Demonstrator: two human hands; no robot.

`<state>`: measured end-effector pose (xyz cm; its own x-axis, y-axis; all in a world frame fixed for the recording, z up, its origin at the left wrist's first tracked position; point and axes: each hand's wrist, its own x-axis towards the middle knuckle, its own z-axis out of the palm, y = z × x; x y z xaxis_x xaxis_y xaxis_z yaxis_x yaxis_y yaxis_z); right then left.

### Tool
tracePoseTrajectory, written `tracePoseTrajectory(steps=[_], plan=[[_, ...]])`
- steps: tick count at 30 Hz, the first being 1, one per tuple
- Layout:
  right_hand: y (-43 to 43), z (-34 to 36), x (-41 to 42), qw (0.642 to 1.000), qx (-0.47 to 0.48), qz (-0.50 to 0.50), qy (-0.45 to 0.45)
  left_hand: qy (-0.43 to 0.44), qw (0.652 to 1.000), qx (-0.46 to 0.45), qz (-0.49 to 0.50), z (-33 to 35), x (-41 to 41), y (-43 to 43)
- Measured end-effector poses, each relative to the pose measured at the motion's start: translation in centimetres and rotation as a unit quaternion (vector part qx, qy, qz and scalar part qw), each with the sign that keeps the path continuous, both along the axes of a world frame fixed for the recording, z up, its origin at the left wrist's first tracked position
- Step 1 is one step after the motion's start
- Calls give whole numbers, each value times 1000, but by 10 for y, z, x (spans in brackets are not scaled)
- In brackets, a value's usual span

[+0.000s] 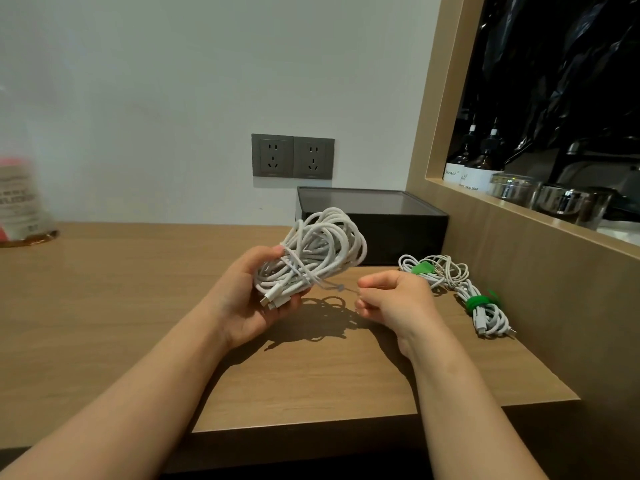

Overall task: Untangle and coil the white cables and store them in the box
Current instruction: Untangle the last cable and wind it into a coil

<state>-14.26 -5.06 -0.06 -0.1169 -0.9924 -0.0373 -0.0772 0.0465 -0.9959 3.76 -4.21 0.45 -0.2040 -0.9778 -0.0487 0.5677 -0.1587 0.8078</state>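
While my left grip clasps the white cable bundle just in front of the box, its thin strand runs along the box's front to my right grip, which pinches it; the bundle's long axis slants toward the box.

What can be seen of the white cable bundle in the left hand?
The white cable bundle is a loose coil of smooth loops, with plugs at its lower end. It is tilted above the wooden table, before the dark box. The left hand grips its lower part; a thin grey strand runs from it to the right hand, which pinches it.
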Motion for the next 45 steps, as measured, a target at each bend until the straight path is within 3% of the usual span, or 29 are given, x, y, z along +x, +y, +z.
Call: tracePoseTrajectory(steps=[6, 9, 11, 18, 21, 25, 30, 32, 35, 40, 45], plan=[[2, 0, 0, 996, -6, 44, 74, -182, 978, -85, -54, -2, -2, 5], [6, 8, -8, 998, -6, 55, 19, -310, 935, -169, -17, -3, 0, 4], [9, 15, -10, 997, -30, 58, 41, -389, 893, -227, 25, -3, -2, 4], [12, 30, 0, 977, -139, 51, 154, -463, 803, -344, 151, -8, -8, 5], [11, 27, 6, 967, -150, 58, 197, -486, 786, -343, 167, -13, -11, 3], [13, 23, 14, 953, -142, 126, 237, -507, 785, -314, 167, -20, -12, -5], [13, 16, 7, 912, -126, 226, 318, -417, 876, -204, 132, -20, -15, -15], [8, 9, 2, 912, -149, 188, 333, -384, 894, -181, 143, -20, -20, -18], [-5, -8, -7, 917, -172, 50, 356, -376, 894, -188, 152, -21, -37, -23], [-12, -15, -17, 906, -139, -145, 372, -523, 806, -212, 181, -27, -64, -38], [-15, -11, -25, 912, -65, -176, 365, -613, 741, -206, 183, -30, -73, -49]])
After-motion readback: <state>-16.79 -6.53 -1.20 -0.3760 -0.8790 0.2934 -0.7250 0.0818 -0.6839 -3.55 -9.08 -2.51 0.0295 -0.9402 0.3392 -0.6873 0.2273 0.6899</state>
